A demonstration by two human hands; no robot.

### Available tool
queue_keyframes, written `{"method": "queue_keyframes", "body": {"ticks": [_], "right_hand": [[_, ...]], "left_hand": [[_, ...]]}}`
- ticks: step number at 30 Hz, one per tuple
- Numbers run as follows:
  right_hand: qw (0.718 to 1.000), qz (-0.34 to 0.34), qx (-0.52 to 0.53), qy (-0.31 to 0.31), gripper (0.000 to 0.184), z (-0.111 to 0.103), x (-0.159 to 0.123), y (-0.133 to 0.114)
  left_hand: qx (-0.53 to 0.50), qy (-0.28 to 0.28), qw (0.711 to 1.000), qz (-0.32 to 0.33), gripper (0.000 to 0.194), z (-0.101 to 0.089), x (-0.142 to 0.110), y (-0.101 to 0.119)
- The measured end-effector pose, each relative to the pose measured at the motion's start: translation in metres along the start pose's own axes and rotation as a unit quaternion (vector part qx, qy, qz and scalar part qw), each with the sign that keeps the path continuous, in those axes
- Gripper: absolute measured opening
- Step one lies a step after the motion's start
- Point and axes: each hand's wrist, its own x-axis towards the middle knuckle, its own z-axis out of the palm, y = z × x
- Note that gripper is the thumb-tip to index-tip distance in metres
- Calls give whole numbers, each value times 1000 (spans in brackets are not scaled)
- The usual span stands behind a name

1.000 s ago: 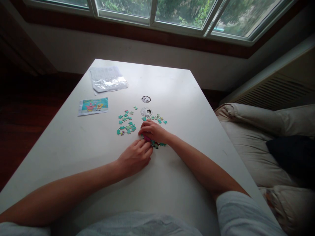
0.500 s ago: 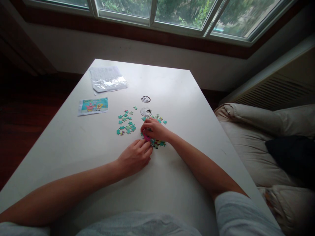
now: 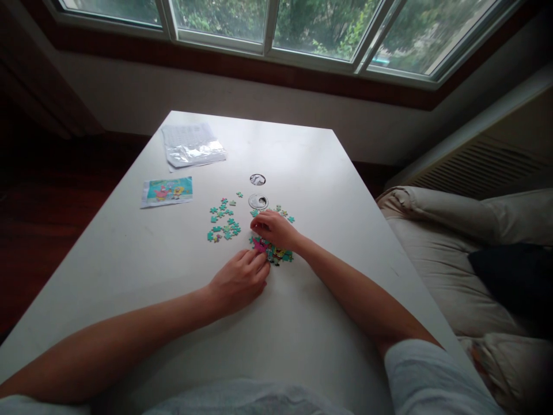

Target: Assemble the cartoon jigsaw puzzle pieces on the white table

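A small patch of joined puzzle pieces [image 3: 276, 253], pink, teal and yellow, lies mid-table on the white table [image 3: 129, 253]. My left hand [image 3: 239, 280] rests curled on the table, its fingertips touching the patch's near left edge. My right hand [image 3: 274, 227] lies curled over the patch's far side, fingertips pinched at a piece I cannot make out. Loose teal pieces [image 3: 222, 222] are scattered just left of my right hand, and a few more loose pieces [image 3: 285, 216] lie behind it.
A small picture card [image 3: 166, 191] lies left of the pieces. A clear plastic bag [image 3: 192, 145] on a sheet lies at the far left. Two round lids [image 3: 258, 201] sit behind the pieces. A cushioned seat [image 3: 466, 253] stands to the right, windows beyond.
My right hand has slid a little away from me over the joined patch, baring its pink part. My left hand has stayed put. The camera has tipped slightly.
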Motion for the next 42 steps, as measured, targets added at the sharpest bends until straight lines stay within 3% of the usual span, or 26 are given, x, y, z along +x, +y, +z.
{"method": "queue_keyframes", "body": {"ticks": [8, 16, 29, 34, 42], "right_hand": [[998, -15, -30, 54, 14, 0, 63, 10], [994, 1, -110, -19, 23, 24, 120, 7], [986, 12, -123, -114, 18, 21, 138, 3], [985, 42, -134, -100, 28, 21, 137, 0], [984, 68, -149, -74, 17, 26, 136, -3]], "left_hand": [[17, 22, 1000, -15, 19, 4, -3, 0], [11, 28, 999, -21, 17, 6, -3, -3], [3, 37, 999, -22, 16, 6, -5, -2], [-1, 37, 999, -26, 16, 7, -5, -2], [-5, 42, 999, -25, 16, 8, -6, -3]]}}
